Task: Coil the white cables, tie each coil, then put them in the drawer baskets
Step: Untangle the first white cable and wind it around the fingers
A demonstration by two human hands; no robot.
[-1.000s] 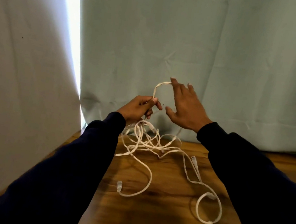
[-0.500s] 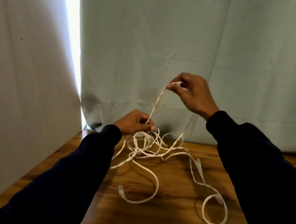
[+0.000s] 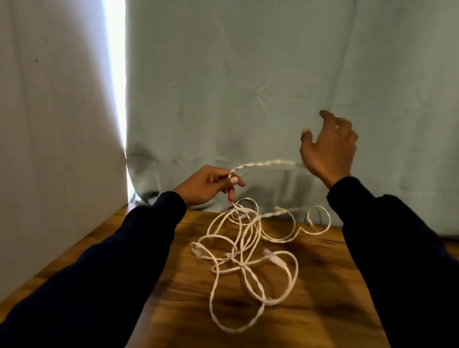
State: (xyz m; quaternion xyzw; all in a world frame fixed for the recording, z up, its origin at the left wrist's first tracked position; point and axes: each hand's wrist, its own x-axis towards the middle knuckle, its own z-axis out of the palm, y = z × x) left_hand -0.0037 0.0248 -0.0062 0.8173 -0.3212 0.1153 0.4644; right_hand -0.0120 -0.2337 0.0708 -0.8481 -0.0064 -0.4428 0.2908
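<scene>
The left hand (image 3: pixel 209 184) pinches a twisted stretch of the white cable (image 3: pixel 244 249), which arcs rightward toward the right hand (image 3: pixel 328 149). That hand hovers higher, fingers spread and loose, gripping nothing. The tangled rest lies on the desk (image 3: pixel 320 317) below and between both hands.

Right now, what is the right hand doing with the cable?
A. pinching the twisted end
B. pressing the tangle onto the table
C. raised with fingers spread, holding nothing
C: the right hand is raised with fingers spread, while the left hand pinches the cable.
</scene>
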